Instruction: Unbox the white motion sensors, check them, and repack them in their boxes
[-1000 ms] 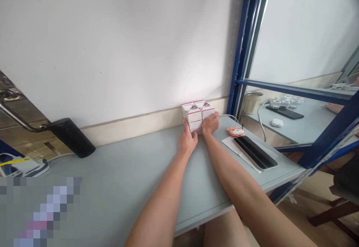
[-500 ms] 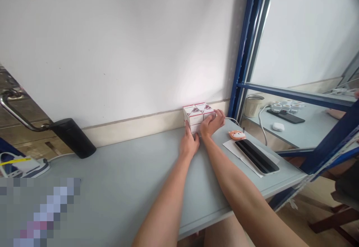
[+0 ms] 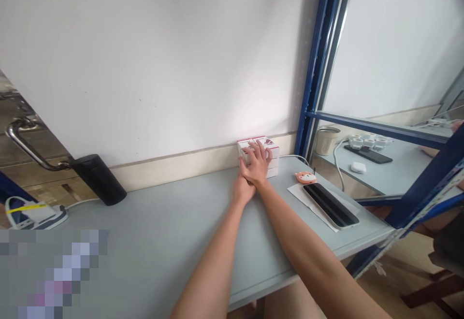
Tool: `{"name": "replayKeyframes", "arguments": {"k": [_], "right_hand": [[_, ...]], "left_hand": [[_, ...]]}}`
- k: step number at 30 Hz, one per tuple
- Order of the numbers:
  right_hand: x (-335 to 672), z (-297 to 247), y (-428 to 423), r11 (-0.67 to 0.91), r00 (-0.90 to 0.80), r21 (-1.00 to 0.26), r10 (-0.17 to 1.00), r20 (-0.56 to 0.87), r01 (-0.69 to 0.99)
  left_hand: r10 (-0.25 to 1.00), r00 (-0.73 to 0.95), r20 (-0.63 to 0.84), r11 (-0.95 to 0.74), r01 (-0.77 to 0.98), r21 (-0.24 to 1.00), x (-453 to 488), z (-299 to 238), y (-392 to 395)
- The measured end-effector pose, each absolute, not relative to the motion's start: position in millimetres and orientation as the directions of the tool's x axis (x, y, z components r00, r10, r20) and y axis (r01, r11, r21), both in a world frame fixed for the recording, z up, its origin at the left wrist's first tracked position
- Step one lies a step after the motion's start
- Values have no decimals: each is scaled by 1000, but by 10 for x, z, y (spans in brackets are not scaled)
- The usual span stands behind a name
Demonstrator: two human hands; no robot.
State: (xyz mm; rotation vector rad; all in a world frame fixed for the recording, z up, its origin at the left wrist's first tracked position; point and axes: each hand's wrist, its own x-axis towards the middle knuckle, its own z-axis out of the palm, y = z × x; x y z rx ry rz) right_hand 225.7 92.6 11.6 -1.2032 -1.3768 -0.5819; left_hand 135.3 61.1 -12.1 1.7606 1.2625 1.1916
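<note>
A stack of small white boxes with red trim (image 3: 272, 155) stands against the wall at the back of the grey table (image 3: 174, 232). My right hand (image 3: 258, 162) lies over the front and top of the stack with its fingers spread. Below and to the left of it, my left hand (image 3: 242, 189) rests at the stack's lower left corner; the right hand covers its fingers.
A black phone (image 3: 330, 205) lies on white paper to the right, with a small orange case (image 3: 305, 178) behind it. A black cylinder (image 3: 98, 180) lies at the left. Blue shelf posts (image 3: 315, 63) bound the right side; another table (image 3: 384, 164) holds small items.
My right hand has moved from the right side of the boxes onto their front and top, with its fingers spread. The left hand has stayed at the stack's lower left.
</note>
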Motion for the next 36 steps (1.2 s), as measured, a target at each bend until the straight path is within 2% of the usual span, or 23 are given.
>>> {"name": "replayKeyframes", "arguments": {"k": [4, 8, 14, 19, 24, 27, 30, 36], "right_hand": [[2197, 71, 1008, 370, 224, -330, 301, 927, 868], [2157, 37, 1062, 422, 212, -311, 266, 940, 852], [1949, 93, 941, 543, 141, -243, 223, 965, 804], [1592, 138, 763, 703, -30, -160, 250, 968, 693], [1432, 145, 686, 758, -53, -204, 300, 952, 619], [1461, 116, 698, 744, -27, -262, 352, 936, 614], [1466, 55, 719, 718, -2, -325, 414, 910, 615], [1356, -56, 688, 672, 26, -410, 503, 864, 616]], "left_hand": [[965, -21, 260, -257, 103, 961, 1288, -140, 685], [986, -125, 110, -129, -157, 979, 1161, -146, 772], [998, -48, -42, 15, -465, 885, 869, -48, 763], [1000, 28, -5, 21, -619, 785, 664, 72, 590], [999, 34, -24, 40, -685, 727, 250, 175, 538], [996, -49, -70, 22, -645, 764, -77, 260, 598], [988, -143, -52, -44, -593, 804, -294, 336, 635], [988, -154, -8, -74, -519, 852, -344, 243, 572]]}}
